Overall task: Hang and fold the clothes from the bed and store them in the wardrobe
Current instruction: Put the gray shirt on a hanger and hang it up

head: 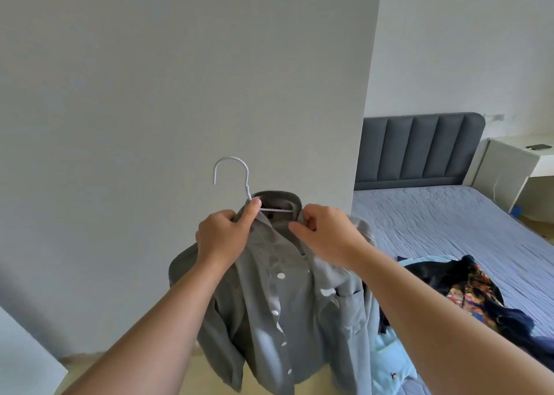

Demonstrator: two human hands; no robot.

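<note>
Grey, soft-looking fabric: the grey shirt (269, 304) hangs at frame centre, just past both forearms. It sits on a thin white hanger (230, 169), front open, pale buttons down the placket.

Left hand (223, 235), approx. 10 o'clock of the shirt body, has its fingers curled into the collar's left side, thumb up against the hanger neck. Right hand (323, 232), approx. 1 o'clock, pinches the collar's right side betw. thumb & forefinger, other fingers tucked in.

Handling, my guess: light, limp, no stiffness of its own, so it follows whatever holds it. The right shoulder looks bunched & may slide off the slim bar if tilted. Best carried by the hanger neck or hook, w/ the collar squared first; pulling on cloth alone would drag it askew.

Containers: none plainly in view. The wardrobe can't be picked out. The big white panel (180, 79) at 12 o'clock behind the hook could be a wall or a cabinet side, can't tell.

Further out, at 4 o'clock, the bed (434, 214) carries the rest of the clothes: a light blue garment (389, 364) nearest, then a black one (431, 271), a patterned piece (473, 289) & a navy one (515, 322), all heaped & touching. Beyond, at 2 o'clock, is a dark padded headboard (419, 148). At 3 o'clock stands a white side table (509, 166) w/ a phone (539, 146) on top.
</note>
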